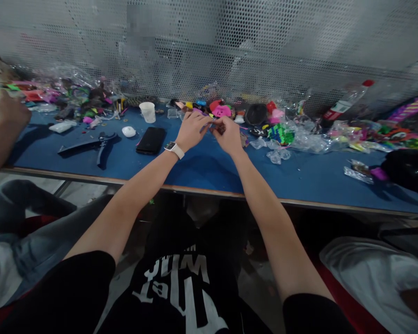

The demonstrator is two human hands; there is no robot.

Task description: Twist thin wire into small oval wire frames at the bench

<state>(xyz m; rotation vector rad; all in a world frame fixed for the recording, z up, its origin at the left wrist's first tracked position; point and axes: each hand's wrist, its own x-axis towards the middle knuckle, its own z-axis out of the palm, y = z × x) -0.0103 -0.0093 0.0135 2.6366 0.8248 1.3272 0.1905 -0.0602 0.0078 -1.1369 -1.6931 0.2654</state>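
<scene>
Left hand (192,131) and right hand (230,135): fingertips together above the blue table (205,174); whether clamped on anything, cannot tell. Pink face-marked piece (222,111): just beyond them, table's far side. White cup (147,112): upright, leftward.

On the table (299,178), the phone (151,140) lies (cup (147,112) just behind) between the tool (100,140) and the bottle (338,109).

Soft shadows darken the dimly lit table (209,174); edges stretch.
</scene>
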